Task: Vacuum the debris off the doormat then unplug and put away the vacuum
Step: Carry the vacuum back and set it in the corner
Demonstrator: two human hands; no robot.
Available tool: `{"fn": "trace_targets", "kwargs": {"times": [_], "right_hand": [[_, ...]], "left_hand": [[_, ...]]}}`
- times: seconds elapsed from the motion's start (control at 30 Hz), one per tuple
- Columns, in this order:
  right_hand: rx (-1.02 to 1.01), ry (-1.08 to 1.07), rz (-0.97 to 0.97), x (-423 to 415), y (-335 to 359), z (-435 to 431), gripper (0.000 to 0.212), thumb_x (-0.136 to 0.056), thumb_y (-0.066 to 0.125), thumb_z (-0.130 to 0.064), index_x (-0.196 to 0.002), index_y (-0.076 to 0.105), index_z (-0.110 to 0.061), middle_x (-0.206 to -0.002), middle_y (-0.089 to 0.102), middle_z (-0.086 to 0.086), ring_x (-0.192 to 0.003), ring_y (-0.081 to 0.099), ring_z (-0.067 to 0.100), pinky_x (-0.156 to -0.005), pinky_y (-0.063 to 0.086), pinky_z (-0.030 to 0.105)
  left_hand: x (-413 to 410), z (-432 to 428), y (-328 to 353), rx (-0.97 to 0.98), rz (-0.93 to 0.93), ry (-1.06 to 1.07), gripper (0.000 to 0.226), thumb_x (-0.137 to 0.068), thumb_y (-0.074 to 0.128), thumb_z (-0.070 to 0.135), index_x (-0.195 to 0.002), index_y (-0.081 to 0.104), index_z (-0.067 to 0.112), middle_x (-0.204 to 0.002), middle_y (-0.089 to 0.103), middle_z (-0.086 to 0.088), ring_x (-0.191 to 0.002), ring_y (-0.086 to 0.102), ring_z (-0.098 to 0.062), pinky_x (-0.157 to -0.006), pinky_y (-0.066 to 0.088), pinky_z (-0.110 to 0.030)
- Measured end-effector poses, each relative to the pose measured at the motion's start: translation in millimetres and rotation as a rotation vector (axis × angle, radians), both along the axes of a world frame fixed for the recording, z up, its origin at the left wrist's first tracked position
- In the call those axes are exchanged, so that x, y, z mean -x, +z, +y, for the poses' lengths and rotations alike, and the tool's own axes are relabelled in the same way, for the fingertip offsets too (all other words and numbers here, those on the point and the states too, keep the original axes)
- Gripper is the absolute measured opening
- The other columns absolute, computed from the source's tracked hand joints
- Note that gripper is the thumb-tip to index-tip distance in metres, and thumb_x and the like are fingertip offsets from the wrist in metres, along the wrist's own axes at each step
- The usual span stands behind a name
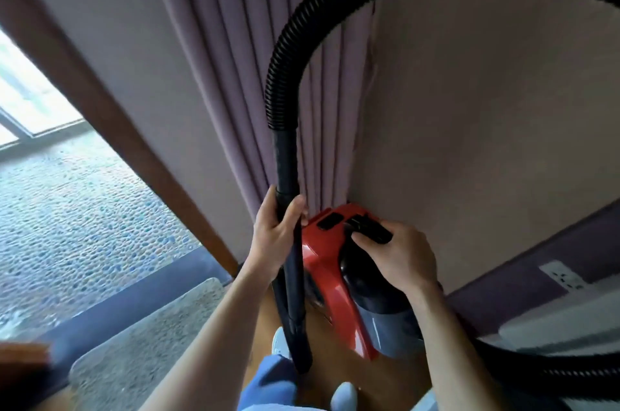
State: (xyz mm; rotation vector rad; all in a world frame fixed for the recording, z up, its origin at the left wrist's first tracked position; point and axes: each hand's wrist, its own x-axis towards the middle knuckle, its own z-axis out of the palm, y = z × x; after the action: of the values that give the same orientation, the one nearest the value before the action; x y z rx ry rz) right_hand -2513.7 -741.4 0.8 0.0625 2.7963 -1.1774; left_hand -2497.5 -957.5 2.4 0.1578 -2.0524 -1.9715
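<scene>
Bare forearms (214, 326), blue trousers (268, 380), pale footwear (344, 395)

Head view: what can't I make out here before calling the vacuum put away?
All in the head view.
Plug and cord: not seen; the wall socket is small and blurred.
Vacuum: right side hidden by the right hand and forearm.
Doormat: blurred, partly covered by the left forearm; debris unreadable.
Hose: loop cut off by the top and right edges.

Mauve curtain (235, 75) against beige wall (486, 108); wooden door frame (100, 101) left, pebbled floor (67, 209) beyond, bright window (27, 98); socket (563, 276) low right.
</scene>
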Motion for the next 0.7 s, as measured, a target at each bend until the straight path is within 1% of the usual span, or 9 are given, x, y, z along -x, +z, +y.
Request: {"fn": "trace_targets", "kwargs": {"times": [0.07, 0.13, 0.23, 0.3, 0.4, 0.47, 0.57, 0.63, 0.7], "right_hand": [[0.004, 0.085, -0.02, -7, -1, -17, 0.029, -0.081, 0.074, -0.058, -0.083, 0.075, -0.03, -0.07, 0.072, -0.012, -0.072, 0.068, 0.015, -0.06, 0.051, 0.028], [0.002, 0.16, -0.014, -13, -2, -37, 0.031, -0.079, 0.073, -0.058, -0.085, 0.075, -0.027, -0.075, 0.074, -0.008, -0.078, 0.071, 0.019, -0.067, 0.056, 0.034], [0.02, 0.263, 0.008, -26, -4, -69, 0.033, -0.079, 0.076, -0.055, -0.086, 0.075, -0.023, -0.078, 0.076, -0.005, -0.081, 0.072, 0.024, -0.071, 0.058, 0.039], [0.01, 0.335, 0.011, -34, -5, -93, 0.03, -0.079, 0.077, -0.056, -0.086, 0.076, -0.026, -0.079, 0.077, -0.006, -0.081, 0.072, 0.024, -0.07, 0.058, 0.038], [-0.013, 0.449, 0.027, -46, -3, -131, 0.027, -0.078, 0.078, -0.056, -0.087, 0.076, -0.031, -0.081, 0.077, -0.005, -0.083, 0.072, 0.026, -0.069, 0.057, 0.037], [-0.008, 0.52, 0.041, -58, 0, -158, 0.023, -0.077, 0.076, -0.06, -0.087, 0.073, -0.039, -0.079, 0.076, -0.006, -0.082, 0.072, 0.028, -0.066, 0.055, 0.036], [0.01, 0.591, 0.074, -81, 3, -198, 0.024, -0.074, 0.074, -0.064, -0.093, 0.062, -0.055, -0.079, 0.075, -0.008, -0.081, 0.072, 0.028, -0.062, 0.052, 0.033], [0.035, 0.614, 0.084, -98, 1, -226, 0.026, -0.074, 0.077, -0.064, -0.094, 0.065, -0.052, -0.082, 0.077, -0.005, -0.082, 0.073, 0.029, -0.062, 0.051, 0.033], [0.062, 0.627, 0.083, -117, -3, -256, 0.027, -0.075, 0.08, -0.059, -0.093, 0.071, -0.041, -0.082, 0.078, -0.003, -0.082, 0.074, 0.028, -0.065, 0.055, 0.035]], "left_hand": [[-24, -16, 1, -0.031, 0.006, 0.077, 0.013, -0.091, 0.062, 0.047, -0.097, 0.062, 0.035, -0.076, 0.06, -0.003, -0.071, 0.055, -0.025, -0.07, 0.047, -0.042], [-48, -31, 0, -0.04, 0.017, 0.17, 0.017, -0.094, 0.062, 0.039, -0.104, 0.061, 0.026, -0.079, 0.056, -0.01, -0.072, 0.052, -0.026, -0.07, 0.045, -0.042], [-83, -56, -2, -0.06, 0.0, 0.299, 0.015, -0.094, 0.059, 0.029, -0.105, 0.058, 0.019, -0.072, 0.061, 0.001, -0.065, 0.056, -0.016, -0.063, 0.048, -0.032], [-106, -74, -4, -0.051, -0.013, 0.393, 0.016, -0.093, 0.062, 0.032, -0.105, 0.06, 0.022, -0.074, 0.063, 0.003, -0.067, 0.059, -0.015, -0.065, 0.05, -0.031], [-145, -100, -3, -0.032, -0.034, 0.537, 0.016, -0.088, 0.067, 0.047, -0.102, 0.066, 0.039, -0.082, 0.065, 0.001, -0.076, 0.061, -0.02, -0.078, 0.05, -0.042], [-173, -120, -1, -0.02, -0.02, 0.614, 0.016, -0.084, 0.067, 0.054, -0.097, 0.066, 0.045, -0.078, 0.065, 0.004, -0.073, 0.061, -0.018, -0.076, 0.048, -0.041], [-215, -152, 1, -0.036, 0.001, 0.724, 0.032, -0.083, 0.067, 0.054, -0.101, 0.062, 0.028, -0.074, 0.065, 0.005, -0.067, 0.061, -0.014, -0.07, 0.049, -0.032], [-245, -174, 2, -0.071, 0.014, 0.774, 0.036, -0.083, 0.068, 0.052, -0.101, 0.06, 0.022, -0.074, 0.064, 0.004, -0.065, 0.059, -0.013, -0.068, 0.049, -0.029], [-280, -197, 1, -0.062, -0.003, 0.813, 0.028, -0.083, 0.069, 0.053, -0.099, 0.063, 0.031, -0.075, 0.064, 0.003, -0.067, 0.059, -0.016, -0.072, 0.049, -0.033]]}}
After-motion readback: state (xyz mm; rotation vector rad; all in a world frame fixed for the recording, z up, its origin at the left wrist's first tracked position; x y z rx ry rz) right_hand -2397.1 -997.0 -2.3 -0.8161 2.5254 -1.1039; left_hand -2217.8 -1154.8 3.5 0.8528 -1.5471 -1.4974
